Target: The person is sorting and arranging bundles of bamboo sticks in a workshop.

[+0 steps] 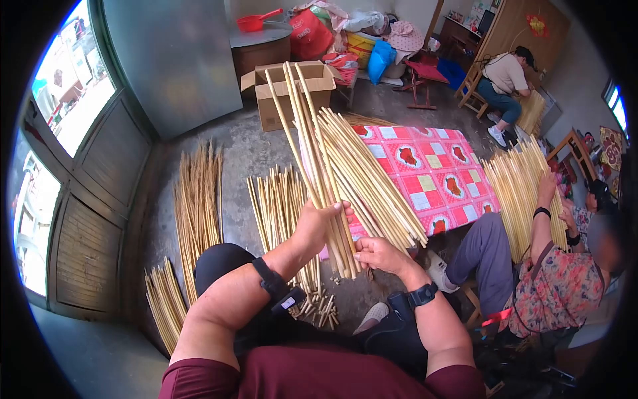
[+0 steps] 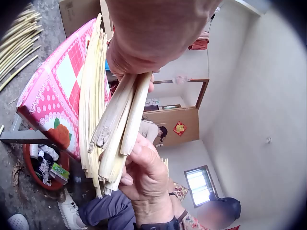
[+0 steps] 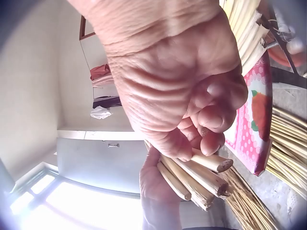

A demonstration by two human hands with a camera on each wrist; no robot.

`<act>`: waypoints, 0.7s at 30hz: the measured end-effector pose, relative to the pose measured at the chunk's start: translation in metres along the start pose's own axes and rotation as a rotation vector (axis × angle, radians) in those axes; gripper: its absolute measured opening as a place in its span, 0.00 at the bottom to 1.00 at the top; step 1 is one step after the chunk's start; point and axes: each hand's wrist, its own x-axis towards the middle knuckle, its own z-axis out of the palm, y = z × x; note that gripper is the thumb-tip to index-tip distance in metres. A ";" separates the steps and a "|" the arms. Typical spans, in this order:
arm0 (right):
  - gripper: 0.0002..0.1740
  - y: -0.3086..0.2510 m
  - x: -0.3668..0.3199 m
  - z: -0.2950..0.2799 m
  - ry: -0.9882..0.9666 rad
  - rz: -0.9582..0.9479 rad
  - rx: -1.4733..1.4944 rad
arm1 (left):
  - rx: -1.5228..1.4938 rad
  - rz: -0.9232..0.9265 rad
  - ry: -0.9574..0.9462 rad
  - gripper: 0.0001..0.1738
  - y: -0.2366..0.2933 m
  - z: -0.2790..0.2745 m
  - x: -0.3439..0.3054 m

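Note:
My left hand (image 1: 318,227) grips a small bunch of pale, peeled plant stalks (image 1: 307,143), held upright at a tilt over my lap. Its cut lower ends (image 2: 115,158) show close up in the left wrist view, uneven in length. At those ends my right hand (image 1: 384,255) pinches one stalk (image 3: 213,161) between thumb and fingers, with its other fingers curled in. Just beyond the bunch, a larger pile of similar stalks (image 1: 382,193) lies along a table (image 1: 458,193) with a pink patterned cover.
On the floor stand more stalks (image 1: 276,206), a brown bristly bundle (image 1: 198,199) and short offcuts (image 1: 322,309). An open cardboard box (image 1: 269,110) sits behind. At right, a seated person (image 1: 558,286) handles a wide stalk bundle (image 1: 518,193); another person (image 1: 508,83) sits farther back.

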 end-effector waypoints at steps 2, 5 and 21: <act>0.12 0.008 -0.003 0.005 -0.003 -0.035 -0.007 | 0.001 0.025 0.002 0.09 -0.005 -0.001 -0.006; 0.11 -0.015 -0.010 0.000 0.147 0.011 -0.083 | -0.006 0.065 0.010 0.08 -0.002 -0.001 -0.001; 0.08 0.023 -0.007 -0.037 0.663 0.059 -0.823 | 0.098 -0.006 0.106 0.07 0.011 -0.035 -0.004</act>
